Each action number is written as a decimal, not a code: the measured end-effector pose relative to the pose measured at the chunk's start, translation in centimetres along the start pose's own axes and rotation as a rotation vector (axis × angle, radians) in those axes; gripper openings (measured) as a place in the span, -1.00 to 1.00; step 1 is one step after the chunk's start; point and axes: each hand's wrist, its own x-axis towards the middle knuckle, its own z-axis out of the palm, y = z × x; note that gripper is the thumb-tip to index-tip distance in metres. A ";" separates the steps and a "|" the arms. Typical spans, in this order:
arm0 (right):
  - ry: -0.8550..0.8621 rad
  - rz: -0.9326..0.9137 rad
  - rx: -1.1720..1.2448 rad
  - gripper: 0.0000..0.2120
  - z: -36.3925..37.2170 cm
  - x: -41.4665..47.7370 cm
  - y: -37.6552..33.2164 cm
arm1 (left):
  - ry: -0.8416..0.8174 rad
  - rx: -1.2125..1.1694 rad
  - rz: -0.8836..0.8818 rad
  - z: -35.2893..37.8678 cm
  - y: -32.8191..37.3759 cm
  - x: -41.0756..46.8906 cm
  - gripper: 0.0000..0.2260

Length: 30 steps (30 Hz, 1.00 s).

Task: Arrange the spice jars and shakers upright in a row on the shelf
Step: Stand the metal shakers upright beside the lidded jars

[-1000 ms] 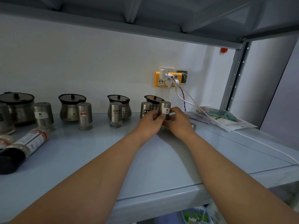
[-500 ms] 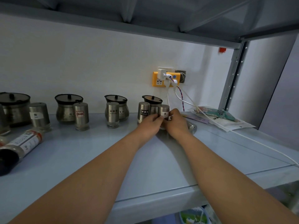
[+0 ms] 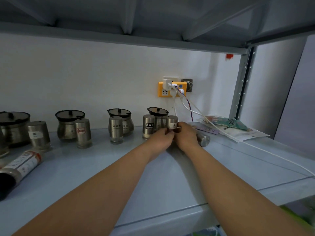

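Observation:
Both my hands hold a small steel shaker (image 3: 172,121) with a white label, upright near the back wall. My left hand (image 3: 162,137) curls round its lower left side and my right hand (image 3: 185,135) round its right side. To its left stand a labelled shaker (image 3: 148,126) and a black-lidded steel jar (image 3: 157,114). Another steel shaker (image 3: 203,140) lies on its side just right of my right hand. Further left stand more shakers (image 3: 116,129) (image 3: 83,132) (image 3: 38,134) in front of lidded jars (image 3: 69,124) (image 3: 125,120). A tall spice bottle (image 3: 20,165) lies on its side at the left.
The pale shelf (image 3: 170,176) has a front edge running across the lower frame. A yellow wall socket (image 3: 171,88) feeds white cables (image 3: 255,145) over the right side. Plastic packets (image 3: 228,126) lie at the back right beside a metal upright (image 3: 242,82).
The shaker in my hands has come down and back from a raised position, and now stands low beside the labelled shaker. My fingers have slid lower on it.

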 end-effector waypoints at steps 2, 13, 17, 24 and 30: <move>-0.004 -0.016 -0.025 -0.82 -0.1 -0.1 -0.1 | -0.015 0.004 -0.034 0.1 0.4 0.2 -0.66; 0.059 0.041 -0.026 -0.78 -0.7 -0.8 0.3 | 0.135 -0.023 0.000 1.3 -0.3 0.8 -0.69; 0.025 0.042 -0.018 -0.80 -0.4 -0.7 0.4 | 0.132 0.015 0.017 1.1 -0.2 0.7 -0.69; -0.009 0.019 -0.007 -0.78 -0.4 -0.5 0.3 | 0.112 0.050 0.030 1.1 0.1 0.5 -0.68; -0.034 0.037 0.022 -0.77 0.0 0.0 0.7 | 0.126 0.054 0.027 1.0 0.3 0.5 -0.66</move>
